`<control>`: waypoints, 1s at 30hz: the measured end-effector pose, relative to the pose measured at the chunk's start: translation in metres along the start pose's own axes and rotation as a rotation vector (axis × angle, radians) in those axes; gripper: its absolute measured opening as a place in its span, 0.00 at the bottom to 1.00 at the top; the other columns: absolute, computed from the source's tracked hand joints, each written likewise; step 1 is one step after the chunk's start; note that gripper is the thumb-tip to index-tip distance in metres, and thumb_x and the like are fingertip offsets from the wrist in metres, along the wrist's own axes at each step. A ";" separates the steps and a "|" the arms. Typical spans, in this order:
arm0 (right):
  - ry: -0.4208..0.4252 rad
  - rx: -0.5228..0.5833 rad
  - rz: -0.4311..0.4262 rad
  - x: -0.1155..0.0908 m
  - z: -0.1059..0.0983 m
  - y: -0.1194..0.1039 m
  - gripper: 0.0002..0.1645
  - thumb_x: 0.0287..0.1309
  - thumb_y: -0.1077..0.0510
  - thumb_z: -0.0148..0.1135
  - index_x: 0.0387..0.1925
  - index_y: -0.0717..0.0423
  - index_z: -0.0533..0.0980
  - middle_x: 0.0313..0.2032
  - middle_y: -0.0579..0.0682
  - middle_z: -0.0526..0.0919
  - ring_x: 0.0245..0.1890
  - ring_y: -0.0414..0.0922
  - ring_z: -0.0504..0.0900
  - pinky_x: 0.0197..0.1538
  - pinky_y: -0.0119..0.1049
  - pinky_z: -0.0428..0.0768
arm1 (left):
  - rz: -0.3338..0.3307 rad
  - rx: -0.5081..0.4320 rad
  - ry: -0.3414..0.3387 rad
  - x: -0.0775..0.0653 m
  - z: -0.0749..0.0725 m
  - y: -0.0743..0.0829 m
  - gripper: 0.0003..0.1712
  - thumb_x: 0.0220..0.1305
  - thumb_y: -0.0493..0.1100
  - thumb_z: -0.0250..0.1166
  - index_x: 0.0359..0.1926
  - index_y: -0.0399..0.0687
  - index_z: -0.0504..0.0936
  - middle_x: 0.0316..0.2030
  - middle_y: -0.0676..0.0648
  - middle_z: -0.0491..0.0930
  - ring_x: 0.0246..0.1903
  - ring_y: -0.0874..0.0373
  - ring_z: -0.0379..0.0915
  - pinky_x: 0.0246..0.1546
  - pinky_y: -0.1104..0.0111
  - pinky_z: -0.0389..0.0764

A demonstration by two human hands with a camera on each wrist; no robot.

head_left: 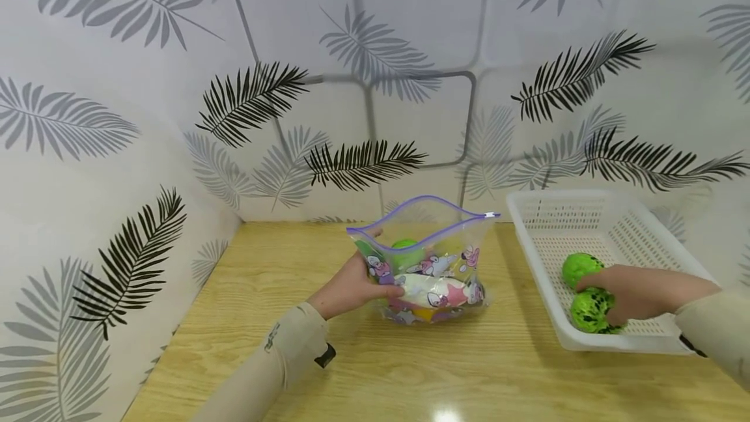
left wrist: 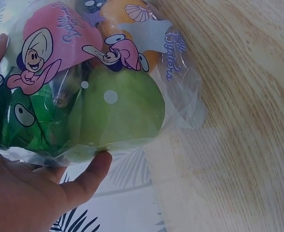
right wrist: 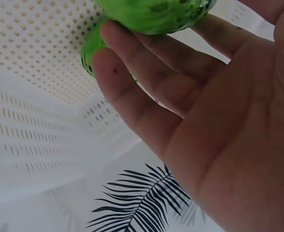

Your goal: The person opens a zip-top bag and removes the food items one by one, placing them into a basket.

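Observation:
My left hand (head_left: 359, 282) grips the left side of a clear zip bag (head_left: 436, 301) printed with cartoon figures, its purple-edged mouth gaping upward. Through the plastic in the left wrist view show a pale green round thing (left wrist: 120, 113), an orange item (left wrist: 116, 17) and something dark green (left wrist: 50, 121). Over in the white basket, my right hand (head_left: 641, 295) holds a green ball with dark markings (head_left: 588, 311), its fingertips against the ball's side. A second green ball (head_left: 580, 268) lies just behind it. The right wrist view cuts off most of the held ball.
The white perforated basket (head_left: 539, 279) stands at the right of the wooden table (head_left: 234, 318), with raised walls around the right hand. A leaf-patterned wall covering (head_left: 398, 129) rises behind the table and along its left side.

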State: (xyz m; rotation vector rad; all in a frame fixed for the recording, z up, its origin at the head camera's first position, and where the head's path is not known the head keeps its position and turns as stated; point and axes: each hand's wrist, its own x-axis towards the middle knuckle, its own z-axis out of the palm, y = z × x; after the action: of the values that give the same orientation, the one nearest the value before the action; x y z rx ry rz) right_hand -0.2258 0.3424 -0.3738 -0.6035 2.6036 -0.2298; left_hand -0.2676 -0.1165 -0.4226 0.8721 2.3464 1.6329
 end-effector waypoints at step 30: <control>0.515 -0.289 -0.545 0.066 -0.099 -0.200 0.14 0.61 0.63 0.58 0.47 0.50 0.80 0.43 0.46 0.83 0.37 0.38 0.78 0.37 0.41 0.82 | -0.009 -0.018 -0.024 -0.002 0.003 0.007 0.63 0.51 0.44 0.74 0.74 0.62 0.36 0.58 0.55 0.73 0.50 0.63 0.72 0.59 0.55 0.69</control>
State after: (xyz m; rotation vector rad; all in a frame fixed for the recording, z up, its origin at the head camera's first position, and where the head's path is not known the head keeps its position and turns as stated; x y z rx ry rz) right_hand -0.2495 0.1404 -0.2609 -1.5359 2.9173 -0.1953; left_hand -0.2624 -0.1134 -0.4184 0.8717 2.3134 1.6284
